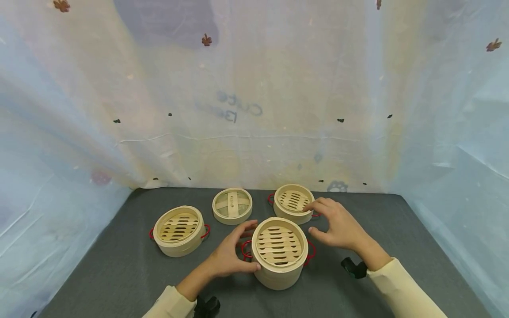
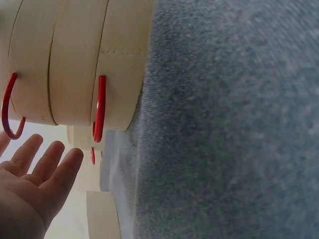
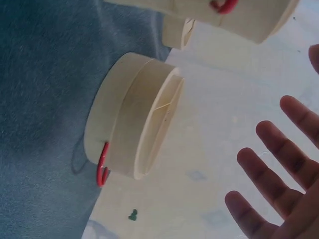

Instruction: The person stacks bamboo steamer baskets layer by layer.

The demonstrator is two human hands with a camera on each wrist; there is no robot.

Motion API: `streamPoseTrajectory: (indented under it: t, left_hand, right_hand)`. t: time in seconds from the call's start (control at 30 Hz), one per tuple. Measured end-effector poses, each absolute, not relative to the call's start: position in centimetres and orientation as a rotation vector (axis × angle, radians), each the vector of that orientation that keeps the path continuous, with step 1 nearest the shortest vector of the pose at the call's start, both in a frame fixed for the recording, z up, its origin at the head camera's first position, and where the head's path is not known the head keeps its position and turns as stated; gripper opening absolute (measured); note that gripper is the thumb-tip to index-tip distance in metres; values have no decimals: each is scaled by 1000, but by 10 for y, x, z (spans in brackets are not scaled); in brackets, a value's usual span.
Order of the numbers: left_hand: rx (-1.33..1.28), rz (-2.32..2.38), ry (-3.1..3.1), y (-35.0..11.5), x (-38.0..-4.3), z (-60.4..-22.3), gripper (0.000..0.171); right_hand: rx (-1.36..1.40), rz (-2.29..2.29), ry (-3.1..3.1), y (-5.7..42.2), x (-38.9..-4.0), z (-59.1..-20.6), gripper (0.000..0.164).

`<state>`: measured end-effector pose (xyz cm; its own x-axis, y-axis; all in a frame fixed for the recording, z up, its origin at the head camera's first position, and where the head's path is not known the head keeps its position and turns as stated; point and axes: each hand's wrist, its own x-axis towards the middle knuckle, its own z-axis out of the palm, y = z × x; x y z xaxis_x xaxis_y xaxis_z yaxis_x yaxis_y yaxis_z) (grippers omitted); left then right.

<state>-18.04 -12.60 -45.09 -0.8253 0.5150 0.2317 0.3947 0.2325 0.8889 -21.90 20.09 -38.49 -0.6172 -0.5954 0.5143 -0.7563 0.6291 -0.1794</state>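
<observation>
Two bamboo steamer baskets with red handles stand as a stack at the front middle, slatted base showing on top. My left hand is at the stack's left side, fingers spread; in the left wrist view its fingers are extended below the red handles, gripping nothing. Whether the thumb touches the stack I cannot tell. My right hand hovers right of the stack, fingers apart and holding nothing. Just beyond it stands another steamer basket with red handles, seen also in the right wrist view.
At the left stands a further steamer basket with red handles. A round woven bamboo lid with a strap across it lies at the back middle. Grey cloth covers the table, and pale curtains hang behind and at both sides.
</observation>
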Motion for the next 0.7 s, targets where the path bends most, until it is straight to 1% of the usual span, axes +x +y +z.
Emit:
streamPoseTrajectory:
  t: [0.13, 0.33, 0.7]
  left_hand:
    - [890, 1643, 2388, -125, -181, -448, 93]
    - [902, 1626, 2384, -123, -181, -446, 91]
    - [915, 1593, 2384, -119, -183, -446, 95]
  right_hand:
    - [1057, 507, -2459, 202, -229, -389, 38]
    - [1045, 434, -2489, 205, -246, -396, 39]
    - [1085, 436, -2540, 199, -270, -406, 35]
